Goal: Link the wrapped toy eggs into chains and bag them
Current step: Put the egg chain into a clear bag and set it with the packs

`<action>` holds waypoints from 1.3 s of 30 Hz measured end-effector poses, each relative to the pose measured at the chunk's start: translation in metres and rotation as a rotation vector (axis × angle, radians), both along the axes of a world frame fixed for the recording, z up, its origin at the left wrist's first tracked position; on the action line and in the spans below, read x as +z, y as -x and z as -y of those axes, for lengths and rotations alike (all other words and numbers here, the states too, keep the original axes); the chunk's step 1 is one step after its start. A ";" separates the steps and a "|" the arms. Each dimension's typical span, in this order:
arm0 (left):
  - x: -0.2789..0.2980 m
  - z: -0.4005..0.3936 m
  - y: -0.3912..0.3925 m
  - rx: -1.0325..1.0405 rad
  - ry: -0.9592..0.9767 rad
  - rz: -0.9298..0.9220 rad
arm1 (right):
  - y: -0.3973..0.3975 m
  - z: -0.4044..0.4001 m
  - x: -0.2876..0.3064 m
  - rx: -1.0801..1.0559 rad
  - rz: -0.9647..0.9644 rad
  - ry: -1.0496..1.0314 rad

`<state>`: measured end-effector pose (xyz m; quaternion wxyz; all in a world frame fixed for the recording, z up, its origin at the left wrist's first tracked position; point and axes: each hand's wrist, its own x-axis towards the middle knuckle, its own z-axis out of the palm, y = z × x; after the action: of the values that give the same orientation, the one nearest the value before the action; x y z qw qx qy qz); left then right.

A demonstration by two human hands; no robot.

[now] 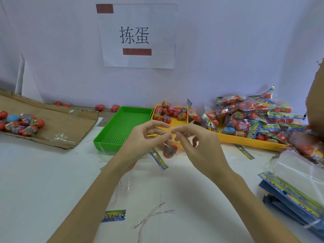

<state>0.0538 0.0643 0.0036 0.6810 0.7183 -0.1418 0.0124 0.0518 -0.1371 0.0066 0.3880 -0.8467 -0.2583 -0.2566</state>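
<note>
both hands meet at the centre of the frame, above the near edge of the trays. the left hand (147, 137) curls its fingers and pinches the top of a clear bag (171, 148), thumb and forefinger closed on the film. the right hand (194, 139) pinches the same film from the other side, its fingertips almost touching the left ones. inside the bag, just below the fingers, hang wrapped toy eggs (169, 150), red with a striped label, somewhat blurred. a printed header strip (158, 159) slants down beneath the left hand.

behind the hands sits a green tray (105, 139), and beside it to the right a small yellow tray (175, 121) with loose eggs (169, 111) heaped at its far end. at the right of the frame a larger yellow tray (245, 142) carries a pile of filled bags (254, 113). at the left, a flattened cardboard sheet (61, 123) holds more eggs. a stack of empty bags (294, 190) lies at the lower right on the white table (43, 181). a paper sign (138, 35) hangs on the wall at the top centre.
</note>
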 end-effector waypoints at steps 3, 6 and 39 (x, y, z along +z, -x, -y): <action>0.001 0.000 0.001 -0.043 -0.206 0.069 | -0.001 0.003 0.002 0.011 -0.004 0.080; 0.001 0.002 0.002 -0.063 -0.235 0.053 | -0.001 0.005 0.003 0.073 -0.093 0.095; -0.017 -0.014 -0.015 0.085 -0.126 0.041 | -0.143 -0.042 -0.013 -0.033 -0.349 0.382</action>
<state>0.0687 0.0784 -0.0134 0.6304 0.7646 -0.1253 0.0470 0.1948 -0.0950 -0.0061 0.2556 -0.9402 -0.2172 -0.0596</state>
